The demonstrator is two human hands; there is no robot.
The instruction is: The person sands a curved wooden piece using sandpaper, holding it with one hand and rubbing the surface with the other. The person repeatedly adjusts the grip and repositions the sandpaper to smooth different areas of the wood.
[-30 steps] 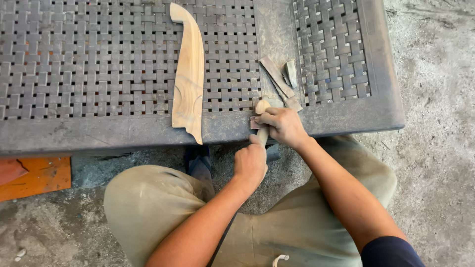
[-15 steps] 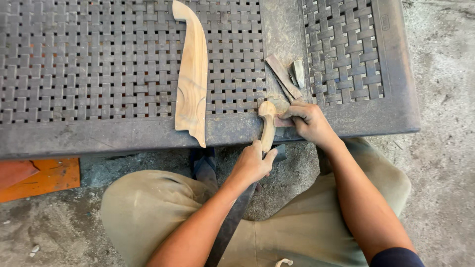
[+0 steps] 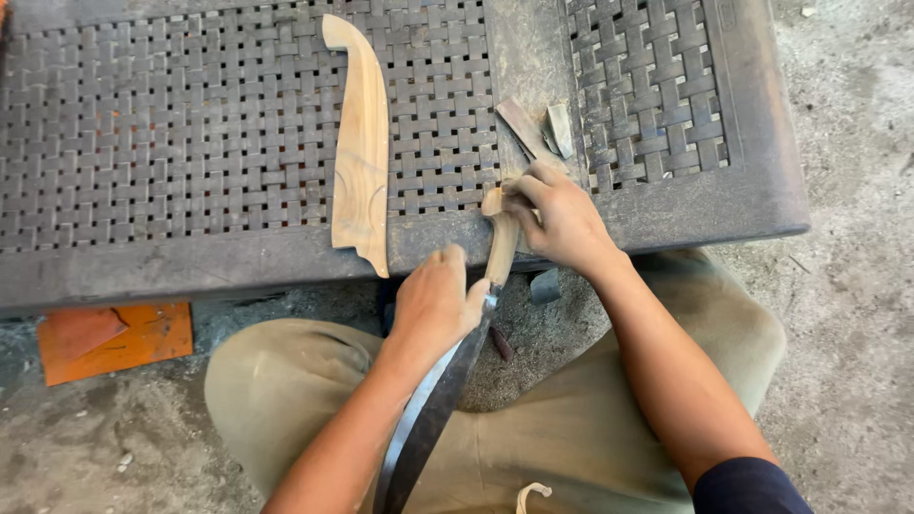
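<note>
A long knife with a dark curved blade point(image 3: 433, 409) and a pale wooden handle point(image 3: 501, 249) lies across my lap, handle end resting against the front edge of a dark woven-pattern table point(image 3: 190, 266). My left hand point(image 3: 433, 305) grips the knife where blade meets handle. My right hand point(image 3: 562, 219) is closed around the top end of the handle at the table edge. A light wooden sheath-shaped piece point(image 3: 360, 152) lies on the table to the left of my hands, its lower tip overhanging the edge.
Two small flat dark pieces point(image 3: 538, 128) lie on the table's solid strip just beyond my right hand. An orange board point(image 3: 114, 338) sits on the concrete floor at the left. A small grey block point(image 3: 545, 286) lies under the table edge.
The knife has been drawn out toward me, so its handle and blade now show. My left hand slid down to the blade's base. My right hand stays on the handle's top.
</note>
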